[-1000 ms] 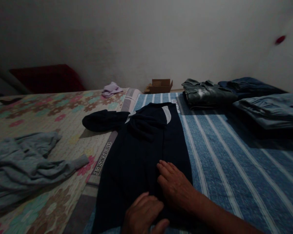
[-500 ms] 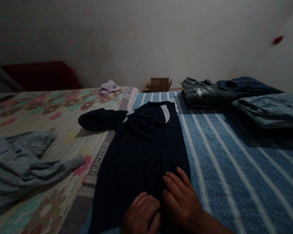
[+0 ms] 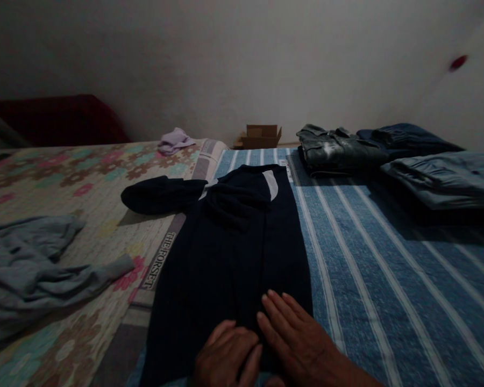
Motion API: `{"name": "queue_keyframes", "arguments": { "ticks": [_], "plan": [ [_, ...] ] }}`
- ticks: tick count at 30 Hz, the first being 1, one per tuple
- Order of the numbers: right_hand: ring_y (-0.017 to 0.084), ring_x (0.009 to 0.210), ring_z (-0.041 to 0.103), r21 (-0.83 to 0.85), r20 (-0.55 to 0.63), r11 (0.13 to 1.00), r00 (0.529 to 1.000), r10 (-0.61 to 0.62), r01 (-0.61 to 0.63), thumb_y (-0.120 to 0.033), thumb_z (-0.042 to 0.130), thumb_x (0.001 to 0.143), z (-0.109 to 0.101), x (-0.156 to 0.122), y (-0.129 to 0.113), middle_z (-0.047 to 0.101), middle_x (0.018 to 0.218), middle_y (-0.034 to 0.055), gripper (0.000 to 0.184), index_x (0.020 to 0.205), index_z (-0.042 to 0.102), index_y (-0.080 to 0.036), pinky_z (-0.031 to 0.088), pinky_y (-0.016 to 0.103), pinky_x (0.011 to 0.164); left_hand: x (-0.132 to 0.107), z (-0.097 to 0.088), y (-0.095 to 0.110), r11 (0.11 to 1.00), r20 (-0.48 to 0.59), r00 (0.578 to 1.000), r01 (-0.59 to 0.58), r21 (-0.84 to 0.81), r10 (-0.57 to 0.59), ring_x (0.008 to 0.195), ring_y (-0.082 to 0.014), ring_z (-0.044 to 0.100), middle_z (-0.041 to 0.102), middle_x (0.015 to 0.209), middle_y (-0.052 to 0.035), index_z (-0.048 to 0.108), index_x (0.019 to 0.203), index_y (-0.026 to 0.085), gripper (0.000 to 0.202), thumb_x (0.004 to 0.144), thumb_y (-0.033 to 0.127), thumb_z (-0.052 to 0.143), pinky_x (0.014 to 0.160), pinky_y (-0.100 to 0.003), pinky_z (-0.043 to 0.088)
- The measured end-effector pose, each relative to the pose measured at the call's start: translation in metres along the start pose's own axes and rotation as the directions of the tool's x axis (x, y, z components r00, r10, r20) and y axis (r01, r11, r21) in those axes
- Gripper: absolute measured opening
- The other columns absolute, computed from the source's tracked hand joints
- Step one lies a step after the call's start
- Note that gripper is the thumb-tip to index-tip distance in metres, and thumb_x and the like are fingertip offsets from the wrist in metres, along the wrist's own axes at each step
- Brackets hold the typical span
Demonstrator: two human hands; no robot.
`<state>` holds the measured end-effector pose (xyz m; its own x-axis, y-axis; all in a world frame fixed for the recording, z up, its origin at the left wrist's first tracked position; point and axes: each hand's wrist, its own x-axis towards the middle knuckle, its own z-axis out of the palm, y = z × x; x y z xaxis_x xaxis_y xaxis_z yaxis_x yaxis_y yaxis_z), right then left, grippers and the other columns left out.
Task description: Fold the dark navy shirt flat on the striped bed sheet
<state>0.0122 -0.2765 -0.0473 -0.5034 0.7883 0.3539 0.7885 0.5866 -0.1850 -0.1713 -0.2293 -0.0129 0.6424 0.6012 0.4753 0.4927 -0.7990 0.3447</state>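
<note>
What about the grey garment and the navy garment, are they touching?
Apart. The head view plainly shows floral bedding between the grey garment and the navy garment.

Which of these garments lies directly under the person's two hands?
The dark navy cloth garment with white patches, spread beneath left hand and right hand; the crumpled grey garment, pale lilac cloth and stacked folded clothes lie apart.

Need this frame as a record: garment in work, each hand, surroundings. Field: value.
garment: navy top with white shoulder patches, lying flat, one sleeve out to the left
left hand: on the lower part, fingers bent, grip unclear
right hand: fingers extended on the lower right
left: crumpled grey long-sleeved garment on floral bedding
right: folded clothes on blue striped bedding
back: lilac cloth, open cardboard box
</note>
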Motion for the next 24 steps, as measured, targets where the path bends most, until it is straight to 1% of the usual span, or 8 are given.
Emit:
{"name": "queue_keyframes", "arguments": {
  "ticks": [5,8,11,14,17,20,22,24],
  "plan": [
    [0.028,0.137,0.015,0.023,0.055,0.999,0.998,0.024,-0.025,-0.052,0.046,0.086,-0.005,-0.003,-0.001,0.031,0.144,0.0186,0.071,0.14,0.031,-0.007,0.027,0.044,0.109,0.009,-0.002,-0.001,0.998,0.051,0.998,0.029,-0.059,-0.026,0.053,-0.01,0.058,0.059,0.058,0.0031,0.057,0.073,0.02,0.02,0.086,0.015,0.044,0.061,-0.023,0.049],
    [0.029,0.137,0.015,0.065,0.09,0.997,0.995,0.043,-0.049,-0.051,0.05,0.084,-0.005,-0.002,-0.002,0.028,0.145,0.0199,0.075,0.14,0.03,-0.007,0.026,0.045,0.109,0.02,-0.007,-0.003,0.996,0.034,0.999,0.004,-0.084,-0.001,0.051,-0.0095,0.054,0.057,0.057,0.0029,0.057,0.074,0.019,0.02,0.087,0.014,0.043,0.052,-0.02,0.045],
    [0.03,0.137,0.016,0.082,0.108,0.995,0.993,0.053,-0.062,-0.052,0.052,0.082,-0.003,0.0,-0.002,0.026,0.145,0.0203,0.078,0.14,0.03,-0.006,0.026,0.045,0.109,0.039,-0.016,-0.004,0.995,0.01,1.0,-0.028,-0.099,0.029,0.054,-0.0098,0.055,0.059,0.061,0.0018,0.058,0.078,0.018,0.018,0.087,0.014,0.043,0.053,-0.02,0.045],
    [0.03,0.136,0.019,0.068,0.083,0.997,0.996,0.04,-0.046,-0.057,0.053,0.08,0.003,0.001,-0.002,0.03,0.144,0.0195,0.083,0.141,0.029,-0.006,0.024,0.044,0.11,0.067,-0.014,-0.006,0.997,0.077,0.996,-0.035,-0.062,0.039,0.067,-0.0127,0.061,0.065,0.073,-0.0014,0.059,0.084,0.018,0.016,0.087,0.016,0.043,0.063,-0.023,0.049],
    [0.03,0.134,0.025,0.039,0.029,0.998,0.998,0.048,-0.049,-0.062,0.053,0.077,0.011,0.001,-0.001,0.039,0.14,0.0177,0.085,0.14,0.031,-0.009,0.024,0.044,0.11,0.099,0.009,-0.012,0.997,0.211,0.976,-0.061,0.037,0.051,0.093,-0.0191,0.062,0.067,0.097,-0.0065,0.059,0.096,0.017,0.015,0.085,0.018,0.049,0.083,-0.033,0.05],
    [0.031,0.131,0.032,-0.027,-0.014,1.0,1.0,0.016,-0.016,-0.061,0.049,0.08,0.019,0.0,0.001,0.045,0.136,0.0171,0.078,0.137,0.035,-0.01,0.03,0.045,0.107,0.133,0.044,-0.027,0.989,0.4,0.916,-0.082,0.125,0.025,0.121,-0.0268,0.047,0.054,0.127,-0.0129,0.056,0.11,0.014,0.028,0.085,0.026,0.053,0.097,-0.043,0.04],
    [0.03,0.128,0.036,-0.106,-0.047,0.994,0.999,-0.021,0.016,-0.05,0.049,0.085,0.024,0.001,0.002,0.048,0.134,0.0171,0.064,0.134,0.04,-0.01,0.036,0.043,0.103,0.153,0.066,-0.042,0.982,0.471,0.881,-0.038,0.183,-0.054,0.129,-0.0291,0.037,0.044,0.137,-0.0167,0.049,0.121,0.011,0.038,0.089,0.031,0.047,0.103,-0.048,0.032],
    [0.029,0.124,0.042,-0.177,-0.109,0.984,0.993,-0.042,0.022,-0.034,0.048,0.089,0.028,0.003,0.004,0.053,0.129,0.0154,0.046,0.128,0.045,-0.011,0.041,0.041,0.098,0.17,0.081,-0.056,0.975,0.496,0.86,0.008,0.222,-0.12,0.133,-0.0294,0.03,0.038,0.141,-0.0182,0.043,0.128,0.009,0.046,0.092,0.037,0.041,0.105,-0.05,0.027]
  ]
}}
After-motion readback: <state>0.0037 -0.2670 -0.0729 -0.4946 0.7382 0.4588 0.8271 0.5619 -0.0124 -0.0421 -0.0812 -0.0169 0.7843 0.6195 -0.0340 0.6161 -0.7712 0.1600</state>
